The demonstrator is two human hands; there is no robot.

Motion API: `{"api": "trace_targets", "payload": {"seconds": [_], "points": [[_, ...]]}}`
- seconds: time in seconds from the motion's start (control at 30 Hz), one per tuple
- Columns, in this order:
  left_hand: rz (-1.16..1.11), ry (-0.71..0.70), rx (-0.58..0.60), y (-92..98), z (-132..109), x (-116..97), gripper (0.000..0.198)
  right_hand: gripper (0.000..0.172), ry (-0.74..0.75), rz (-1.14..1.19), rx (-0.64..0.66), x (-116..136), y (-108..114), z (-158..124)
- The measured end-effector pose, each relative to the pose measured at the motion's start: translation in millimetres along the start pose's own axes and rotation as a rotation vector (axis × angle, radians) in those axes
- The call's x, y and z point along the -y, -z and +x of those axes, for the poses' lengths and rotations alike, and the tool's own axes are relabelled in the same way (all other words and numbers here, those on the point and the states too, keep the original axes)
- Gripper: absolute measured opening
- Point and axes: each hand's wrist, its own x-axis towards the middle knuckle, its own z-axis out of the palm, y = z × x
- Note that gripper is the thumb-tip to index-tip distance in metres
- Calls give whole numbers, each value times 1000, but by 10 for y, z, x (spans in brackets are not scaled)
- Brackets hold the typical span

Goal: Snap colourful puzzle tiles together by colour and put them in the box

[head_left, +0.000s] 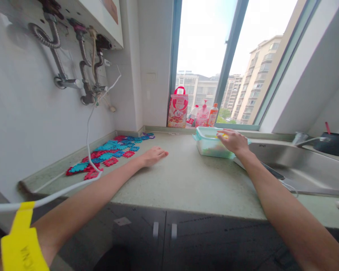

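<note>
My left hand [154,156] rests on the countertop with its fingers curled together. Nothing shows in them. To its left spreads a pile of interlocking plastic pieces [110,146], flat with notched edges, in red, light blue and dark blue. My right hand [234,140] is over the right side of a pale green plastic container [211,148]. A small yellow piece [222,135] shows at its fingertips, which close around it; the exact shape is partly hidden. Through the container's translucent wall I make out blurred contents.
A steel sink [307,165] with a faucet [313,140] lies right of the container; a black pot [335,143] stands beyond. On the windowsill are a pink bag [177,111] and several bottles [203,114]. A white cable [89,135] hangs across the left side, bearing a yellow tag [24,244].
</note>
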Motion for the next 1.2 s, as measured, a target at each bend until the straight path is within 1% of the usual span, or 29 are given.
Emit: {"api": "trace_targets", "payload": {"seconds": [0.17,0.3,0.43,0.5,0.57,0.63,0.73,0.8,0.87,0.93,1.0,1.1,1.2], "points": [[13,7,13,24,-11,-33,66,49,19,-16,-26,-9,-41,-8],[10,-13,17,22,-10,18,67,48,115,-5,-116,59,-65,-23],[25,-17,23,41,-19,46,71,43,210,69,-215,251,-45,-73],[78,2,5,90,-31,57,72,41,290,98,-228,370,-22,-116],[172,49,-36,189,-57,108,70,40,387,125,-219,481,-4,-163],[277,156,-87,343,-115,227,64,39,480,155,-196,572,-1,-209],[443,410,-148,640,-287,519,58,37,562,180,-142,671,-28,-267],[510,587,-174,824,-438,737,59,36,593,189,-103,715,-61,-296],[522,761,-161,953,-578,922,63,35,628,205,-78,744,-95,-317],[493,910,-94,1013,-674,1050,66,35,656,223,-62,762,-118,-331],[445,1013,-29,1021,-718,1119,67,35,665,233,-44,772,-127,-340],[394,1080,10,993,-719,1148,64,34,670,247,-24,775,-128,-344],[388,1096,-6,968,-701,1141,62,33,719,289,-75,762,-142,-334]]}}
